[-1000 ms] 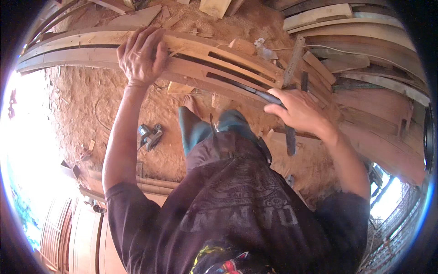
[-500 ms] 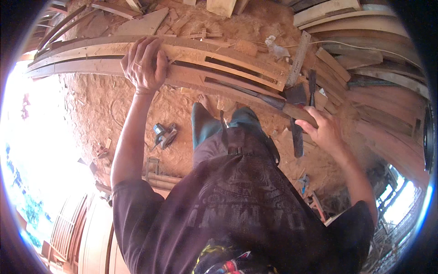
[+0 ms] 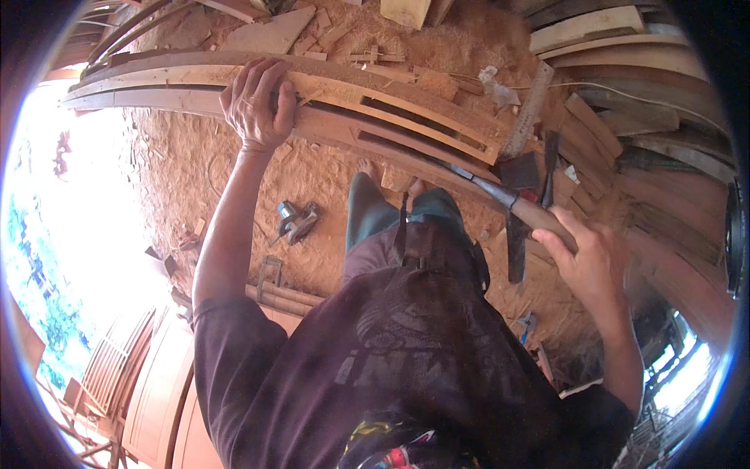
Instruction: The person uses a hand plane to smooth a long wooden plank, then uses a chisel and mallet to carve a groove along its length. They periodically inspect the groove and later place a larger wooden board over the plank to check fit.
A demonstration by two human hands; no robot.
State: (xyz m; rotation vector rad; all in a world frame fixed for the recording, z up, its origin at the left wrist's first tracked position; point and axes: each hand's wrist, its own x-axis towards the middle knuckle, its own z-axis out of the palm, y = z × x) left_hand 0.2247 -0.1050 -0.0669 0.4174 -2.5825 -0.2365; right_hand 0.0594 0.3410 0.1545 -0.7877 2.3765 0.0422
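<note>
My left hand (image 3: 259,105) is wrapped over the long wooden boards lying side by side, pressing on the nearer board (image 3: 332,125) and the farther board (image 3: 336,87). Each has a long narrow slot near its right end: the near slot (image 3: 398,147) and the far slot (image 3: 422,119). In my right hand (image 3: 582,254) is a chisel (image 3: 539,216), gripped by its wooden handle. Its metal blade slants up and left, with the tip at the right end of the near slot. Whether the tip touches wood I cannot tell.
Beside the boards' right end lie a pale ruler (image 3: 528,109), a dark block (image 3: 519,172), a dark upright tool (image 3: 550,168) and a dark flat strip (image 3: 516,248). A circular saw (image 3: 297,221) rests on the shavings-covered floor. Stacked planks (image 3: 625,47) fill the right side.
My right hand has drawn the chisel back to the right and toward me, so less of its blade lies over the near slot. The left hand keeps its place on the boards.
</note>
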